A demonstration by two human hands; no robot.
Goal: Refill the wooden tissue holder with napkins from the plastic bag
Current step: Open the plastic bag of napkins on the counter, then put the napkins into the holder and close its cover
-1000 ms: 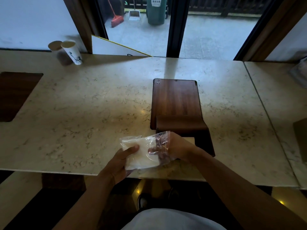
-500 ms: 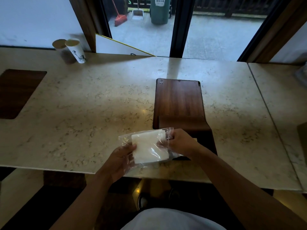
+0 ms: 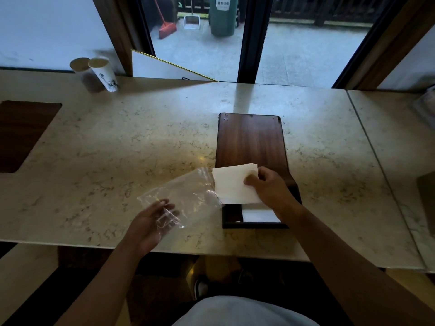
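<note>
Nearest the viewer, the left hand (image 3: 153, 222) pinches the near corner of the plastic bag (image 3: 183, 196), fingers closed loosely on the film; the bag looks emptied and lies slack over the surface (image 3: 117, 149), just left of the wooden tissue holder (image 3: 251, 142). The right hand (image 3: 268, 187) grips the napkins (image 3: 233, 184) as 1 stack, thumb on top and fingers apparently curled beneath, holding them over the holder's open near compartment. White paper shows in the right part of that compartment; its left part looks dark and unfilled.

Risks, as judged. The stack sits slightly askew to the holder, so a corner could catch on the holder's near rim or on the curved wooden cover at mid-length, causing the sheets to fan or crumple. A 1-point pinch on loose napkins may let lower sheets slide out. The slack bag touches the stack's left edge and could drag into the opening.

Edges and room. The holder's near end lies close to the surface's front edge, so anything slipping toward the viewer may fall to the floor. Left of the holder the surface is broad; farther left is a dark recessed panel (image 3: 21, 135). Right of the holder a seam (image 3: 372, 147) divides the surface. Beyond and well left of the holder, 2 paper cups (image 3: 98, 74) stand by the window.
</note>
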